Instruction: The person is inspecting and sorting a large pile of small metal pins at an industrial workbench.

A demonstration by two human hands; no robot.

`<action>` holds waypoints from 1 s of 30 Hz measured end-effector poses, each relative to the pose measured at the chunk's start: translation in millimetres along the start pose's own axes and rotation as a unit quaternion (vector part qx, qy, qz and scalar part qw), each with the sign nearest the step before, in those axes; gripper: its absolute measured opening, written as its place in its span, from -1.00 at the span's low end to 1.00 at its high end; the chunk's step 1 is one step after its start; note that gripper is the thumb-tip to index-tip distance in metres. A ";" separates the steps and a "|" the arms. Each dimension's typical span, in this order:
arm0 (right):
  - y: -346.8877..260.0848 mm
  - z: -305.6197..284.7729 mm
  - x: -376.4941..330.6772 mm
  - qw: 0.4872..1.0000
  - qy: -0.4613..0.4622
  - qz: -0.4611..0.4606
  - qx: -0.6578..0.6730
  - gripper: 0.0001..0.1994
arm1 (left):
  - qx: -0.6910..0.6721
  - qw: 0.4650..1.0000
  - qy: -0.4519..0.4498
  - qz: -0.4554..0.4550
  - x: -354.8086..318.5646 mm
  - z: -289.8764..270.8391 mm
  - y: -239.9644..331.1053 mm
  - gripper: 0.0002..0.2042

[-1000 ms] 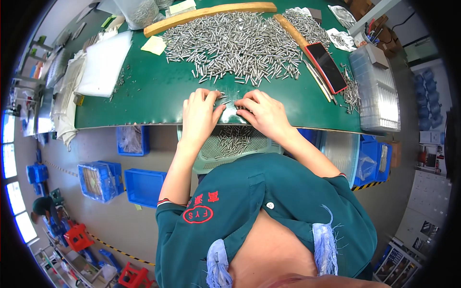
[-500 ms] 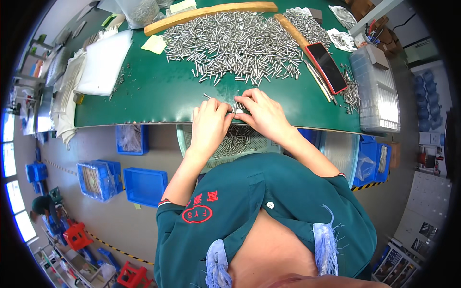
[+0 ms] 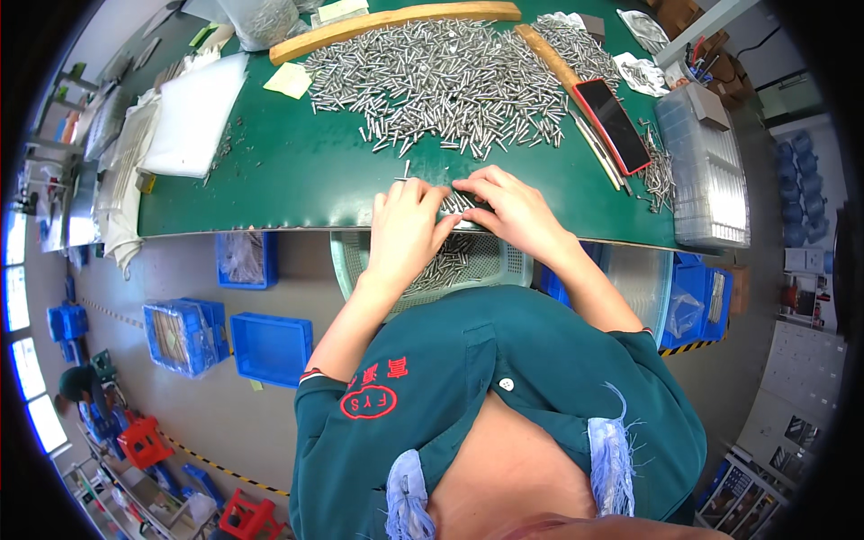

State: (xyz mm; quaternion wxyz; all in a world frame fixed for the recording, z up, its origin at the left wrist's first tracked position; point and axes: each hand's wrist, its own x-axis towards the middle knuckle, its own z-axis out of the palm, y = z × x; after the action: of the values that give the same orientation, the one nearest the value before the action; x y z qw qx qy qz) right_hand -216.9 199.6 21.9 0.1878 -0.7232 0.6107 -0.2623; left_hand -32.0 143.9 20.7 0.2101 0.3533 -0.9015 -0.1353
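At the table's front edge, a small group of silver metal pins [image 3: 455, 203] lies between my two hands. My left hand [image 3: 403, 232] has curled fingers at the left end of this group. Just beyond its knuckles a single pin [image 3: 407, 169] points away; whether the fingers touch it cannot be told. From the right, my right hand [image 3: 515, 214] closes its thumb and fingertips round the other end of the group. Beyond both hands spreads a large heap of loose pins [image 3: 450, 81]. Below the edge, a pale green plastic basket [image 3: 513, 261] holds more pins, partly hidden by my hands.
Wooden bars [image 3: 396, 22] border the heap at the back and right. A red-edged phone [image 3: 612, 126] leans on the right bar, beside slim sticks [image 3: 598, 153]. Clear plastic trays [image 3: 711, 180] are stacked at far right. White sheets [image 3: 196, 117] lie left. Blue bins [image 3: 272, 349] stand on the floor.
Both hands have shifted slightly right, and the gap between them is wider, showing more pins. The single pin by my left hand now points more directly away.
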 end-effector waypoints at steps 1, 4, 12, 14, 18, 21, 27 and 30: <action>0.9 -1.2 1.0 1.000 0.006 0.001 0.000 -0.68 | 0.015 1.000 -0.018 0.000 2.7 3.7 -0.1 -0.75; 1.6 -1.3 1.8 1.000 -0.002 -0.025 -0.011 -0.70 | 0.019 0.999 -0.023 0.024 1.5 3.7 -3.4 -0.78; -9.8 -0.1 2.9 1.000 -0.015 0.021 0.017 -0.71 | -0.032 0.999 -0.018 0.026 -4.0 -3.1 -12.7 -0.82; -12.2 1.7 5.3 1.000 0.000 0.013 -0.003 -0.70 | -0.046 0.999 -0.015 0.009 -4.8 -1.8 -12.4 -0.82; -9.6 13.7 7.9 0.994 0.038 -0.044 -0.090 -0.70 | -0.095 0.995 0.012 -0.008 -8.8 -4.4 -10.8 -0.84; -8.5 16.6 8.8 0.991 0.063 -0.053 -0.101 -0.75 | -0.252 0.961 0.000 -0.112 -22.3 -5.5 -6.2 -0.85; -5.7 9.2 3.2 0.993 0.047 -0.085 -0.074 -0.80 | -0.672 0.633 -0.232 -0.308 -42.3 12.3 -9.6 -0.67; -10.8 6.6 -7.8 0.993 0.008 -0.086 -0.074 -0.80 | -0.804 0.403 -0.247 -0.361 -37.7 27.7 -10.8 -0.67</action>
State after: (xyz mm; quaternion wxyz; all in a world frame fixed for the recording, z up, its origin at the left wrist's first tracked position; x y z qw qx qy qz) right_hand -205.3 209.0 21.9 0.1056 -0.7831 0.5653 -0.2370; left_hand -13.9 164.9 -18.5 0.0974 0.2660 -0.1792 -0.9422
